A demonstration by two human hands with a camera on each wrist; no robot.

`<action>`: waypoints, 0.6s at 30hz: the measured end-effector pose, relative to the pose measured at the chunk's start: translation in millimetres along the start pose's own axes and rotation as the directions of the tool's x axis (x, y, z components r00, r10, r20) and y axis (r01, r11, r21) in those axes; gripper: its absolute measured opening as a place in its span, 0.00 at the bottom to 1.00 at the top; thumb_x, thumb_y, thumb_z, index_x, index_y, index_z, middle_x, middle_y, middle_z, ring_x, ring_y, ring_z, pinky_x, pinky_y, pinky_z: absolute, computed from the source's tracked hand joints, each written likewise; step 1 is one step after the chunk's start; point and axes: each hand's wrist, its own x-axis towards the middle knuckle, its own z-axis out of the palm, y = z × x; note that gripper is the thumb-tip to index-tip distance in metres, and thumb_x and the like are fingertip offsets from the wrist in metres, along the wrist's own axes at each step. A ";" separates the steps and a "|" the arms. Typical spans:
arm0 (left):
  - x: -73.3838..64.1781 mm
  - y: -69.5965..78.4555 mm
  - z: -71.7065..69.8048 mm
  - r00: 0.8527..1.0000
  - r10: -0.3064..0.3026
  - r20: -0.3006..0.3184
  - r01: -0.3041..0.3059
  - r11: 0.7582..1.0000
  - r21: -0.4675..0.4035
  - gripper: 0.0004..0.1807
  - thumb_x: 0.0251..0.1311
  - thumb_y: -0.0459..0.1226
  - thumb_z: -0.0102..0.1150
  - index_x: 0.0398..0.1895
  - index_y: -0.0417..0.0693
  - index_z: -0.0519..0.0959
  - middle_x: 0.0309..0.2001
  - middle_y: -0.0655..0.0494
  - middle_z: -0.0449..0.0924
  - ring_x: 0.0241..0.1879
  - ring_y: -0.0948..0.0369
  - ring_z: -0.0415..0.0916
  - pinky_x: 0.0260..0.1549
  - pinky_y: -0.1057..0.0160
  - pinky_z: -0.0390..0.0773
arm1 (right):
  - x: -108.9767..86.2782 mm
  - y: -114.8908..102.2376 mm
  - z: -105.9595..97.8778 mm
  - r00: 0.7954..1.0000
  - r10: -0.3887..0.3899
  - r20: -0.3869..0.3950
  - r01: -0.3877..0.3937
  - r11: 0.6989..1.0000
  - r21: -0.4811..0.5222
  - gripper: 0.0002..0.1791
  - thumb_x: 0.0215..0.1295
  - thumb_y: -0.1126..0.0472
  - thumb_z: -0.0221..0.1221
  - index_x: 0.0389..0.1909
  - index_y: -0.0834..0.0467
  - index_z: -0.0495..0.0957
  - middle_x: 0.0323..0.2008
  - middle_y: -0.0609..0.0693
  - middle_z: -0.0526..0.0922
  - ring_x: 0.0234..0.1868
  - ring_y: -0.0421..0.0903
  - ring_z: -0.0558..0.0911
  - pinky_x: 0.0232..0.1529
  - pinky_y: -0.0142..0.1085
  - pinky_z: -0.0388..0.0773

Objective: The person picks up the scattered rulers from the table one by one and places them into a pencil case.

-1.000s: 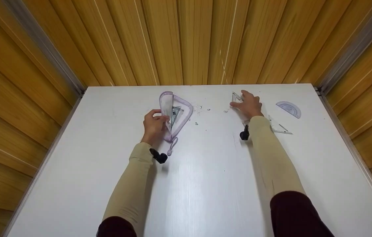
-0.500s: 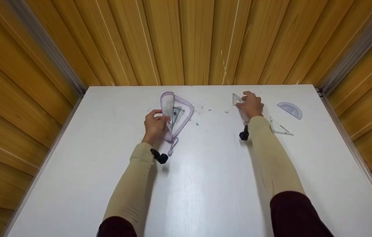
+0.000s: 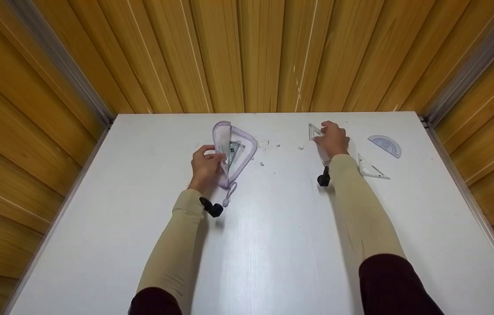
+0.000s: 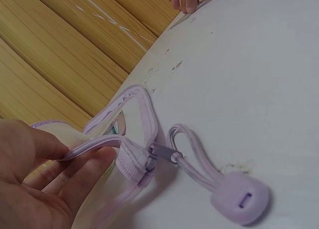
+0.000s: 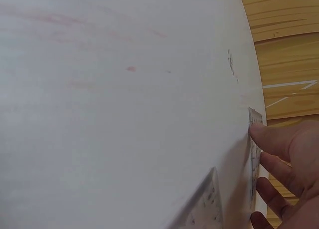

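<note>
In the head view, left of centre, the left hand [image 3: 205, 168] pinches one edge of a purple-rimmed pouch [image 3: 221, 142], its arm reaching up from the lower left. Right of centre, near the table's [image 3: 264, 245] far edge, the right hand [image 3: 335, 141] holds a clear set square [image 3: 312, 131], with that arm slanting up from the lower right. A second square [image 3: 373, 176] and a protractor [image 3: 385, 145] lie further right.

In the left wrist view, thumb and fingers nip the pouch's trim at lower left. It looks light and limp, so the trim should give the firmest hold.

In the right wrist view, at the right edge, the thumb presses the set square's near face, fingers behind. It looks light, stiff, probably slippery and brittle, best taken by its edges.
</note>
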 end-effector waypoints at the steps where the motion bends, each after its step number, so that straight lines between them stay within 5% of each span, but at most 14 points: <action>1: -0.1 0.1 0.2 1.000 -0.001 -0.001 0.001 1.000 0.004 0.19 0.64 0.30 0.66 0.58 0.34 0.78 0.37 0.42 0.88 0.24 0.61 0.77 0.22 0.66 0.75 | 0.0 0.0 -0.2 1.000 0.004 0.003 -0.004 1.000 0.002 0.33 0.69 0.61 0.66 0.73 0.61 0.68 0.66 0.60 0.77 0.67 0.63 0.69 0.69 0.59 0.56; 18: -0.8 1.0 0.6 1.000 -0.004 -0.010 0.004 0.999 0.041 0.18 0.65 0.30 0.65 0.58 0.36 0.79 0.40 0.42 0.88 0.30 0.58 0.81 0.25 0.65 0.77 | -0.4 -2.2 -2.7 0.999 0.033 0.037 -0.033 0.999 -0.003 0.33 0.69 0.63 0.65 0.73 0.59 0.68 0.66 0.61 0.76 0.65 0.64 0.71 0.67 0.59 0.61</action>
